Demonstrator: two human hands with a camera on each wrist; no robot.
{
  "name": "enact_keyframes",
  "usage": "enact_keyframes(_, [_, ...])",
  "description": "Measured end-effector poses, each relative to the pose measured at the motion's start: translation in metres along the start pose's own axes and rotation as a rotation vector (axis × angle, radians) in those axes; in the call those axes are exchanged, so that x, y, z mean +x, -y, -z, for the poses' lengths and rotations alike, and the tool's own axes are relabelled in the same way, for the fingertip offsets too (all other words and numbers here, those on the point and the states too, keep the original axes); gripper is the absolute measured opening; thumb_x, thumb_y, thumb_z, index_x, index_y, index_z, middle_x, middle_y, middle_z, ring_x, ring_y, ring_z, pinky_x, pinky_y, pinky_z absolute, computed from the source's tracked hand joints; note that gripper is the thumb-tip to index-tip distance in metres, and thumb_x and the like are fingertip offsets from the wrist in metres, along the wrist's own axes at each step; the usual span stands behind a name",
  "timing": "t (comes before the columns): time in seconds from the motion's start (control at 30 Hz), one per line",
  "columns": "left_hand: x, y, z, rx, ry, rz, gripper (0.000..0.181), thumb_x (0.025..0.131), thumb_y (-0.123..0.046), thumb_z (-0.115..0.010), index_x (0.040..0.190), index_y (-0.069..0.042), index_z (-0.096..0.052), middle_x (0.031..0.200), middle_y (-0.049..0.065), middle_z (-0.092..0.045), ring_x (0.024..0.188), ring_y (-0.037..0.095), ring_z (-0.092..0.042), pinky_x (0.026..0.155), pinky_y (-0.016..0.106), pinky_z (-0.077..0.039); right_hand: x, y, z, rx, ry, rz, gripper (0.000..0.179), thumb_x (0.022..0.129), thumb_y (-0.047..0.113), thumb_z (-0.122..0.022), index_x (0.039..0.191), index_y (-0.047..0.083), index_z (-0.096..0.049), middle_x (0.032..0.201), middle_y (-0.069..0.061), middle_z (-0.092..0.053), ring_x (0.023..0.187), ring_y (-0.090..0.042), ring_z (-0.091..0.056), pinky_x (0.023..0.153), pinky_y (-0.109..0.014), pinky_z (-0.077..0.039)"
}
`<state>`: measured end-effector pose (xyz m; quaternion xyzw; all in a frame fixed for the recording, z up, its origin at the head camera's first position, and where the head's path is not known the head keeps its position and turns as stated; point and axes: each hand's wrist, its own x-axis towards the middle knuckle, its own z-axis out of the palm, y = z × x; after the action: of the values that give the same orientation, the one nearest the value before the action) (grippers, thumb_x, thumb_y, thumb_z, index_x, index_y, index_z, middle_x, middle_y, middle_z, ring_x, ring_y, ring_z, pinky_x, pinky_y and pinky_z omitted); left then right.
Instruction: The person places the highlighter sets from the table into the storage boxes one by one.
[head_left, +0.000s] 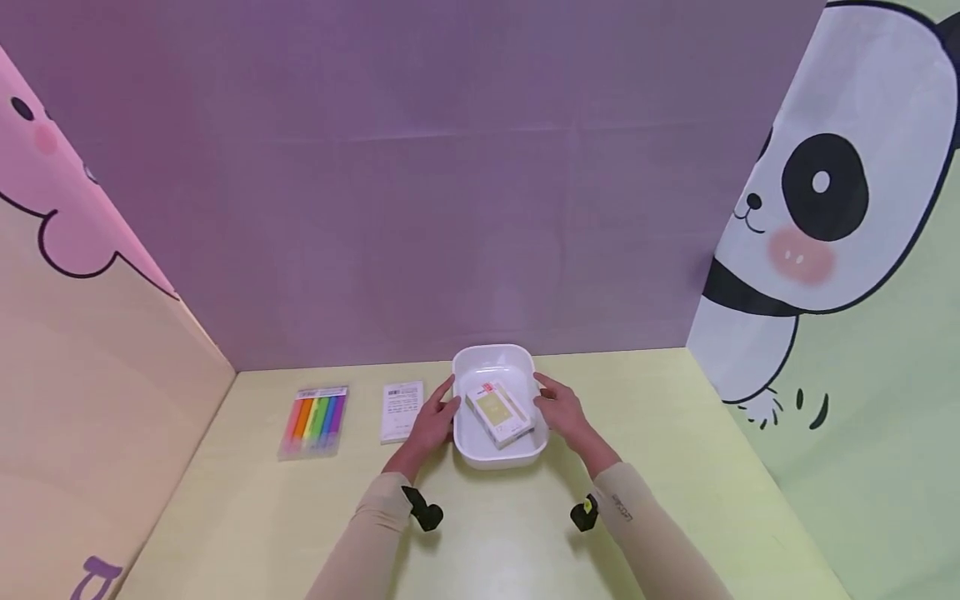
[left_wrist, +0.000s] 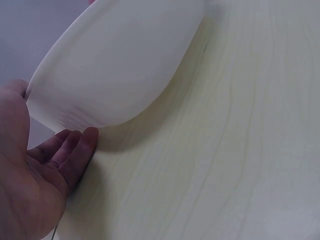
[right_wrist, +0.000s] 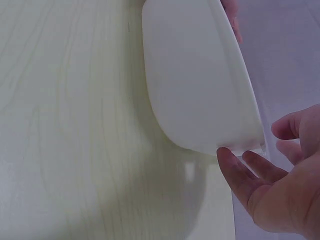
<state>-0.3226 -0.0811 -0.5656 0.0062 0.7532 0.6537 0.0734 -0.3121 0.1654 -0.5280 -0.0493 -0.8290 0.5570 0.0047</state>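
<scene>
A white plastic basin [head_left: 498, 457] with rounded corners is between my two hands. My left hand [head_left: 435, 423] holds its left side, thumb at the rim; in the left wrist view the fingertips [left_wrist: 89, 134] rest against the outer wall. My right hand [head_left: 562, 410] holds the opposite side, thumb at the rim. Its fingertips [right_wrist: 225, 152] touch the outer wall in the right wrist view. Inside the basin, a small white box [head_left: 501, 414] with a yellow panel and red print lies at a slant.
Left of the basin lies a flat white printed packet [head_left: 402, 408], close to my left hand. Farther left is a clear pack of colored markers [head_left: 315, 421]. The pale wooden table [head_left: 510, 533] meets a purple backdrop [head_left: 375, 208] just behind the basin.
</scene>
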Motion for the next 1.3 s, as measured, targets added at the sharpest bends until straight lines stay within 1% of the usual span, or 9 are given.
enact_keyframes(0.1, [-0.001, -0.001, 0.000, 0.000, -0.008, 0.005, 0.053, 0.102, -0.030, -0.051, 0.152, -0.030, -0.035, 0.115, 0.021, -0.056, 0.083, 0.024, -0.063, 0.060, 0.032, -0.054, -0.001, -0.001, 0.001, 0.025, 0.026, -0.013, 0.054, 0.087, 0.006, -0.054, 0.141, 0.011, -0.053, 0.121, -0.021, -0.061, 0.101, -0.027, -0.059, 0.068, -0.031, -0.053])
enact_keyframes(0.17, [-0.002, -0.001, 0.000, -0.004, 0.000, 0.003, 0.053, 0.102, -0.031, -0.051, 0.152, -0.030, -0.034, 0.115, 0.022, -0.056, 0.084, 0.024, -0.063, 0.061, 0.032, -0.054, -0.002, -0.002, 0.003, 0.037, 0.042, -0.026, 0.054, 0.088, 0.005, -0.053, 0.141, 0.011, -0.052, 0.124, -0.022, -0.059, 0.101, -0.027, -0.059, 0.066, -0.032, -0.053])
enact_keyframes(0.3, [-0.002, -0.004, 0.001, 0.000, 0.012, -0.006, 0.053, 0.102, -0.033, -0.051, 0.152, -0.031, -0.034, 0.117, 0.022, -0.056, 0.087, 0.026, -0.062, 0.062, 0.032, -0.054, -0.003, -0.003, 0.005, 0.046, 0.069, -0.050, 0.053, 0.089, 0.005, -0.052, 0.142, 0.012, -0.051, 0.128, -0.023, -0.056, 0.099, -0.027, -0.060, 0.063, -0.034, -0.054])
enact_keyframes(0.4, [-0.001, -0.006, 0.001, 0.007, 0.002, -0.008, 0.053, 0.102, -0.033, -0.051, 0.152, -0.032, -0.034, 0.117, 0.021, -0.056, 0.088, 0.026, -0.062, 0.062, 0.032, -0.054, -0.005, -0.003, 0.007, 0.070, 0.109, -0.059, 0.052, 0.092, 0.005, -0.052, 0.144, 0.013, -0.049, 0.129, -0.024, -0.055, 0.094, -0.026, -0.061, 0.061, -0.034, -0.054])
enact_keyframes(0.6, [-0.001, -0.004, 0.002, -0.009, 0.003, 0.009, 0.053, 0.102, -0.030, -0.051, 0.152, -0.032, -0.034, 0.117, 0.021, -0.056, 0.087, 0.025, -0.063, 0.062, 0.032, -0.054, -0.006, -0.009, 0.008, 0.129, 0.174, -0.063, 0.051, 0.096, 0.006, -0.051, 0.147, 0.012, -0.045, 0.130, -0.026, -0.053, 0.089, -0.026, -0.064, 0.061, -0.037, -0.056])
enact_keyframes(0.83, [-0.001, -0.009, 0.000, 0.051, -0.023, -0.011, 0.052, 0.102, -0.034, -0.050, 0.152, -0.032, -0.034, 0.115, 0.020, -0.057, 0.088, 0.025, -0.061, 0.065, 0.031, -0.053, 0.000, -0.014, 0.011, 0.141, 0.174, -0.060, 0.052, 0.096, 0.007, -0.052, 0.147, 0.017, -0.045, 0.130, -0.024, -0.054, 0.087, -0.025, -0.065, 0.061, -0.038, -0.056])
enact_keyframes(1.07, [-0.002, -0.007, -0.001, 0.027, -0.014, 0.010, 0.053, 0.102, -0.031, -0.051, 0.152, -0.031, -0.034, 0.116, 0.021, -0.056, 0.085, 0.025, -0.063, 0.063, 0.030, -0.054, 0.000, -0.015, 0.013, 0.137, 0.202, -0.065, 0.053, 0.097, 0.008, -0.052, 0.149, 0.016, -0.042, 0.131, -0.024, -0.054, 0.088, -0.024, -0.065, 0.063, -0.039, -0.057])
enact_keyframes(1.3, [-0.003, -0.007, -0.001, 0.047, -0.022, 0.034, 0.053, 0.102, -0.032, -0.050, 0.153, -0.032, -0.032, 0.116, 0.020, -0.056, 0.082, 0.024, -0.062, 0.061, 0.029, -0.052, 0.002, -0.019, 0.012, 0.134, 0.213, -0.074, 0.054, 0.097, 0.008, -0.053, 0.149, 0.017, -0.042, 0.131, -0.024, -0.054, 0.088, -0.024, -0.065, 0.064, -0.040, -0.057])
